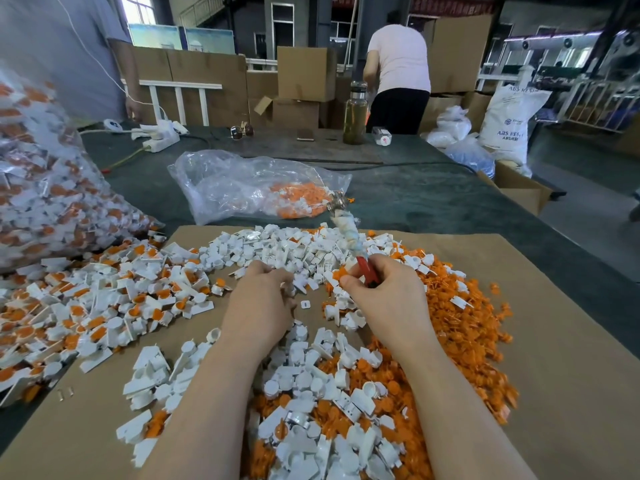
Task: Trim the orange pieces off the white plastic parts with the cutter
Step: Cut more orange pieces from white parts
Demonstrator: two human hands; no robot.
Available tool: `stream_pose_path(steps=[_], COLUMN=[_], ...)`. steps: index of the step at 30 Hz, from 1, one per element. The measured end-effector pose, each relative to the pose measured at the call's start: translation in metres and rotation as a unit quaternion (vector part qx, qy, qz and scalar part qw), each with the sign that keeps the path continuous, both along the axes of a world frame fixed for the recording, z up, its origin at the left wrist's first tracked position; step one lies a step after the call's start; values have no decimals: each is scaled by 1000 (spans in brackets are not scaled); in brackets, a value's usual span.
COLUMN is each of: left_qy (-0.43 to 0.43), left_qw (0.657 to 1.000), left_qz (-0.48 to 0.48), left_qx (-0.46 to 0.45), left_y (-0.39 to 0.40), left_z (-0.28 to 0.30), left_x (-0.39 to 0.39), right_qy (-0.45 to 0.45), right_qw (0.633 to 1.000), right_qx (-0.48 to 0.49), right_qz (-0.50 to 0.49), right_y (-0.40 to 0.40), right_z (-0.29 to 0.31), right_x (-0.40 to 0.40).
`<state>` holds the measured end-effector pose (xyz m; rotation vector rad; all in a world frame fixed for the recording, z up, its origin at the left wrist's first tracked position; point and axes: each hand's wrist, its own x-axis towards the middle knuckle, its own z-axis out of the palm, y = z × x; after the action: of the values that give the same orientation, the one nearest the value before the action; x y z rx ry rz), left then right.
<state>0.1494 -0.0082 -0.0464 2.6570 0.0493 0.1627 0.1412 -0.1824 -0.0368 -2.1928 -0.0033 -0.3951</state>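
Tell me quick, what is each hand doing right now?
Left hand: fingers curled down into the white parts; what it holds, if anything, cannot be told.
Right hand: closed around the red-handled cutter.

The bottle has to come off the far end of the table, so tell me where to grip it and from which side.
Grip the bottle round its straight glass body, below the dark cap. It stands upright on the green table, so a sideways grasp fits. Come from the near side or its left: a small lying container sits close on its right and a person stands just behind.
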Motion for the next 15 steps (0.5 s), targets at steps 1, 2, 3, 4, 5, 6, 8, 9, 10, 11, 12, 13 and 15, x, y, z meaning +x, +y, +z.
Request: stream_pose_path(steps=[1,2,3,4,5,6,8,9,10,11,12,13,15], left_qy=[-8,-17,-21,-22,-20,-16,-13,-12,-11,-9,-8,-7,-7], left_qw=[1000,999,999,999,999,999,999,999,999,999,999,999,999], left_qz=[1,5,12,19,24,25,21,16,10,7,5,3,1], left_qx=[-19,-27,-30,-34,-35,-31,-25,-26,-29,-34,-38,-39,-41], left_y=[-1,-1,-1,0,0,-1,-2,-2,-2,-3,-3,-3,-4], left_z=[1,2,2,3,2,2,2,2,2,2,2,1,2], left_x=[0,0,0,0,0,0,-1,-1,-1,-1,0,0,1], right_qy=[-1,-2,-3,-3,-2,-2,-3,-3,-3,-3,-3,-4,-6], right_qw=[1000,1000,1000,1000,1000,1000,1000,1000,1000,1000,1000,1000,1000], right_qx=[1,1,0,-2,-1,0,1,1,1,1,1,-1,2], right_qz=[0,0,0,1,3,5,9,11,12,12,11,9,9], right_y=[0,0,0,0,0,0,1,1,1,2,2,2,2], right_z=[0,0,0,0,0,0,0,0,0,0,1,1,1], right_x=[0,0,0,0,0,0,0,0,0,0,0,0,-1])
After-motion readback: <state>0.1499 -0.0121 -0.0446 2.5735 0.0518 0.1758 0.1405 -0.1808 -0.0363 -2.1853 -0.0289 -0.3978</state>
